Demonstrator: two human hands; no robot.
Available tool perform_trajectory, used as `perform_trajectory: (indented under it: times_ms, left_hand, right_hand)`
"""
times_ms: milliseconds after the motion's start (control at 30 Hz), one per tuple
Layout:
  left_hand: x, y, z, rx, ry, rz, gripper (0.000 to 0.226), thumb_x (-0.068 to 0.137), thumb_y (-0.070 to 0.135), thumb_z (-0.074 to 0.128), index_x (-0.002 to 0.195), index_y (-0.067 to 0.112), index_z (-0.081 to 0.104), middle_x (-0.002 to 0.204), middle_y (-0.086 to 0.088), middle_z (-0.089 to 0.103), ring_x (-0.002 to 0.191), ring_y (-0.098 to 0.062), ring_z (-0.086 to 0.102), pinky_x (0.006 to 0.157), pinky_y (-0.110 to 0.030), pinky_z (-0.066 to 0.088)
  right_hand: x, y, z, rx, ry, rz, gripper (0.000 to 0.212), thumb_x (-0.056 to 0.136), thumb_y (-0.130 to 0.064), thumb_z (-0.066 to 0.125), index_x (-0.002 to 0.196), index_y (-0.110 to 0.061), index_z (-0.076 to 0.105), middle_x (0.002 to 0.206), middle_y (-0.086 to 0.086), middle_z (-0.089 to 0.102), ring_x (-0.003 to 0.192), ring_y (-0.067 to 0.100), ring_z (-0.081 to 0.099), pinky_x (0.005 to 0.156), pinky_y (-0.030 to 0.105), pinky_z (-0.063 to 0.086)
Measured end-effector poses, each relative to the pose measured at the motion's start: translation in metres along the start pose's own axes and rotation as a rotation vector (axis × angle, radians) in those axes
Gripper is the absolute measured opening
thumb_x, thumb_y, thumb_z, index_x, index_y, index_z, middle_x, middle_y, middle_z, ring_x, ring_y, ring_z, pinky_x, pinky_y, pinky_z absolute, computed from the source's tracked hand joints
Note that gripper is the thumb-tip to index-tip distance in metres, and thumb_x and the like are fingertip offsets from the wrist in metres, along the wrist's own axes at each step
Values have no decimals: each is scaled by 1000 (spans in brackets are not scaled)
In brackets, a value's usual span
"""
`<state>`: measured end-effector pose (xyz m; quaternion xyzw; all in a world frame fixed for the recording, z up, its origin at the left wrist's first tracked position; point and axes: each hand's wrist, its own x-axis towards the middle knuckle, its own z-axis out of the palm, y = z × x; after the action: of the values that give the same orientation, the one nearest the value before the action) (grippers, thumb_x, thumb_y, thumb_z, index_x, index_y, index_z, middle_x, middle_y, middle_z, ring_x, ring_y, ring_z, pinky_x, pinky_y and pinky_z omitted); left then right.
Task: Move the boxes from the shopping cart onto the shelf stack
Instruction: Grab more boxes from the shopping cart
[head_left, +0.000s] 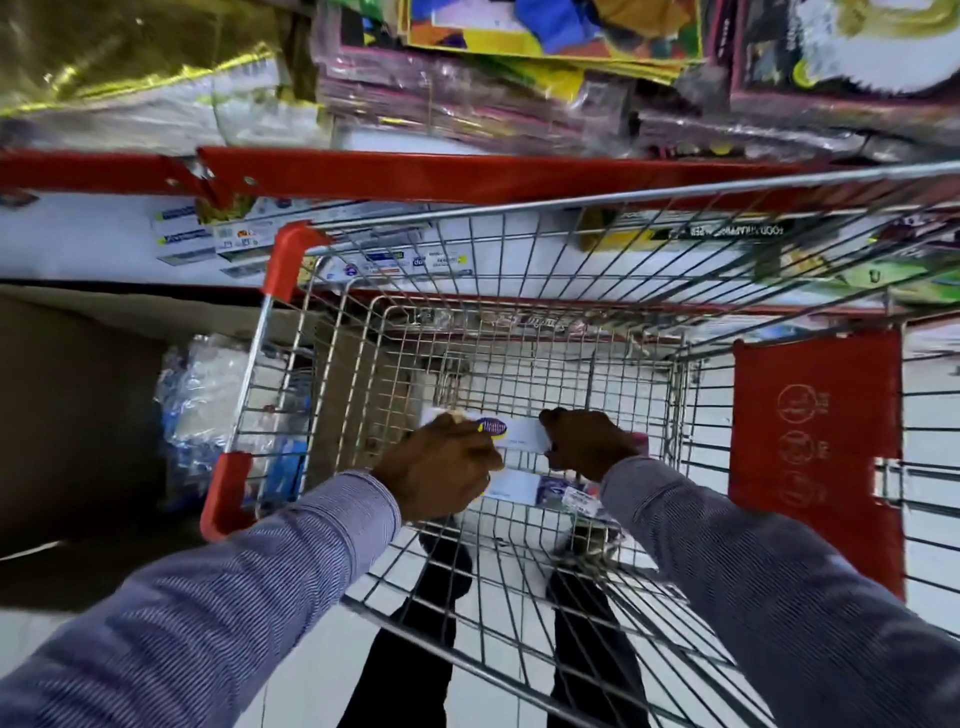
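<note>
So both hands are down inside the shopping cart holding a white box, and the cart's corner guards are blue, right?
Not quite: the corner guards are red, not blue, as the head view shows. The rest holds: the left hand and right hand are down inside the shopping cart, each gripping an end of the white box.

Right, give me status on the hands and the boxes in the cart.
Left hand and right hand both gripping the white box, low in the shopping cart. Second box beneath. Nothing blocking the lift.
</note>
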<state>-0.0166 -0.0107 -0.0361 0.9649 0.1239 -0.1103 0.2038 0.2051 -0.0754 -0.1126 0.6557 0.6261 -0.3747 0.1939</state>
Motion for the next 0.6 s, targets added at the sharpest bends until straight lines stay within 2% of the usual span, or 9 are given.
perform_trajectory:
  times_ms: [67,167,233,267,333,433,500,600]
  left_hand:
    - [9,6,17,50,-177,57,17,92,20,54,102,13,66,102,-8,69,98,-31,63,84,-41,49]
    - [28,10,44,93,-413,-9,44,96,27,52,135,8,45,130,-14,55,118,-36,51,95,-45,42]
    - [39,10,57,100,-511,-106,61,94,23,57,145,5,30,144,-16,45,128,-37,46,101,-49,41]
    - [43,11,61,82,-514,-149,62,93,18,58,146,4,29,145,-17,46,129,-38,47,101,-51,43]
    - [49,10,69,29,-494,-193,54,90,10,58,140,2,39,136,-20,55,121,-39,56,95,-48,49]
    - [51,6,64,-55,-440,-249,43,89,10,60,130,3,50,124,-19,63,111,-37,62,85,-40,49]
    - [48,4,47,-61,-386,-268,45,90,15,62,132,6,50,127,-17,63,113,-35,61,87,-37,48]
    - [33,6,3,-85,-285,-279,62,91,31,66,144,11,42,138,-14,57,122,-33,56,96,-36,43]
  right_hand:
    - [-5,8,-9,32,61,20,57,84,-30,66,133,-8,47,119,14,66,103,35,67,81,39,53]
    - [-16,24,-21,48,175,29,54,82,-33,67,129,-10,51,118,14,67,99,34,68,79,40,55]
    - [-25,30,-29,68,272,23,56,81,-36,68,129,-11,53,120,14,66,100,35,68,78,38,54]
    - [-29,32,-33,79,308,20,56,79,-38,68,127,-12,54,118,14,66,100,36,68,77,37,54]
    - [-37,31,-46,102,374,19,55,75,-40,68,122,-14,56,115,14,68,97,36,69,73,36,52]
    - [-54,25,-70,115,439,-36,64,78,-41,68,133,-14,49,120,15,66,102,36,66,77,38,53]
    - [-72,18,-92,141,474,-75,67,79,-39,67,138,-14,46,122,16,66,105,35,65,80,38,53]
    - [-103,3,-130,155,523,-116,68,77,-37,68,139,-17,47,122,16,67,104,35,67,81,42,56]
